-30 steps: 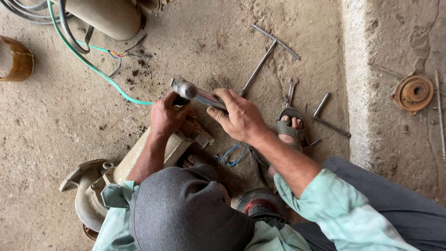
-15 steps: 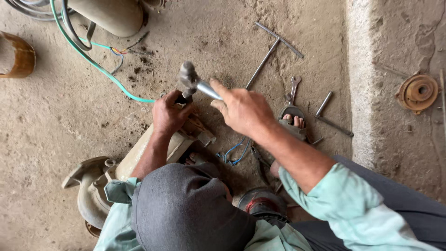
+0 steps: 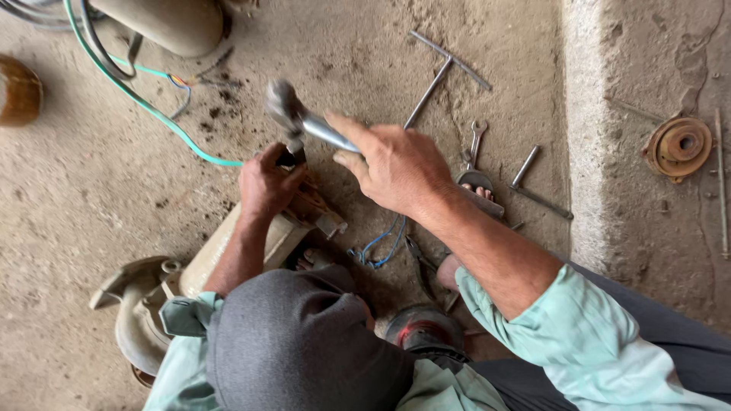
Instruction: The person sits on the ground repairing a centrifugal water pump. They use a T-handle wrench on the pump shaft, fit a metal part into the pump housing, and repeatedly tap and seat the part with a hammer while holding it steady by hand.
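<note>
Steel hammer [image 3: 293, 114] is clenched in the right hand [image 3: 396, 164]; the left hand [image 3: 266, 186] grips a dark punch [image 3: 293, 154].

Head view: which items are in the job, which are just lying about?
In use:
right hand
hammer
left hand
punch
beige pump body

Lying about:
T-handle wrench
spanner
rusty disc
green hose

No packages, labels, signs or screens are visible anywhere in the head view. Nothing on the floor carries a readable tag, sticker or printed panel, and no display of any kind appears.
</note>
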